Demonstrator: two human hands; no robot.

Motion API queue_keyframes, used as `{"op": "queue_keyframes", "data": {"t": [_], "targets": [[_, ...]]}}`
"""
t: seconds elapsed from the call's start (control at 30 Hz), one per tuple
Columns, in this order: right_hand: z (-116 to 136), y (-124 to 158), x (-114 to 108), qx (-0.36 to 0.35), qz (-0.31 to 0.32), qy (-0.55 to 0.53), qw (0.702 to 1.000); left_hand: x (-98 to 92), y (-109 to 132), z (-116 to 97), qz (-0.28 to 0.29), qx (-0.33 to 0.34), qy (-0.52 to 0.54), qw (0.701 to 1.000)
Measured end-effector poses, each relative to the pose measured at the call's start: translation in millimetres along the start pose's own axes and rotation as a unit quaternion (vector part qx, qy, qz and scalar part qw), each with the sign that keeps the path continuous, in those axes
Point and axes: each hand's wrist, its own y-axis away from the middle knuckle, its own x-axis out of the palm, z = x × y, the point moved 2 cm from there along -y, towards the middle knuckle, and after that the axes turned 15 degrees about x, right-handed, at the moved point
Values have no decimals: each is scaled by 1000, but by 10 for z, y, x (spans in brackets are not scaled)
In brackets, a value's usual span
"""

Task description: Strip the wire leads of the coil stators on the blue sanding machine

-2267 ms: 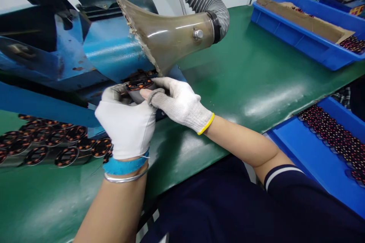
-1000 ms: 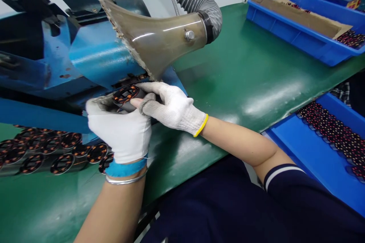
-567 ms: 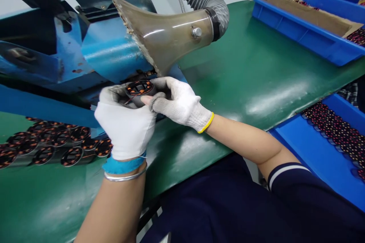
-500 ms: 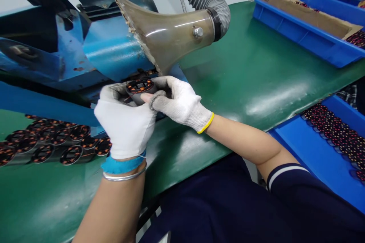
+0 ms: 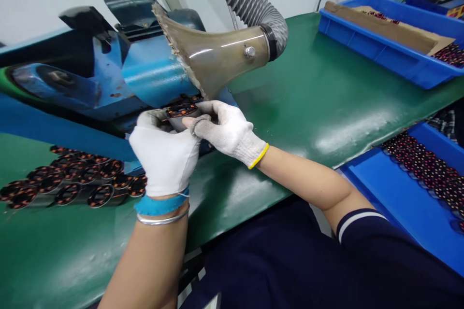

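Observation:
Between my two gloved hands is a motor stator, a dark metal ring with orange copper windings around its top. My left hand, in a white glove, wraps it from the left with curled fingers. From the right, my right hand pinches its side; the bare thumb tip pokes out of the glove. The stator sits right beneath the lower edge of a translucent suction hood, beside a blue belt machine. Part of the stator's lower side is hidden by my fingers.
Several more stators stand grouped on the green table at left. A grey corrugated hose runs up from the hood. Blue trays with small dark parts lie at back right, and another blue bin at lower right.
My view has shifted, so the machine and stators appear further right and the machine lower. The stator is tilted slightly flatter, still held by both hands under the hood.

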Motion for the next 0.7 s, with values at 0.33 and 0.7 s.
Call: {"op": "queue_keyframes", "data": {"t": [0.33, 0.7], "targets": [[-269, 264, 36, -114, -13, 114, 987, -200, 476, 14, 2, 42, 62, 997], [-325, 428, 167, -346, 61, 174, 920, -1012, 996, 267, 23, -241, 322, 915]]}}
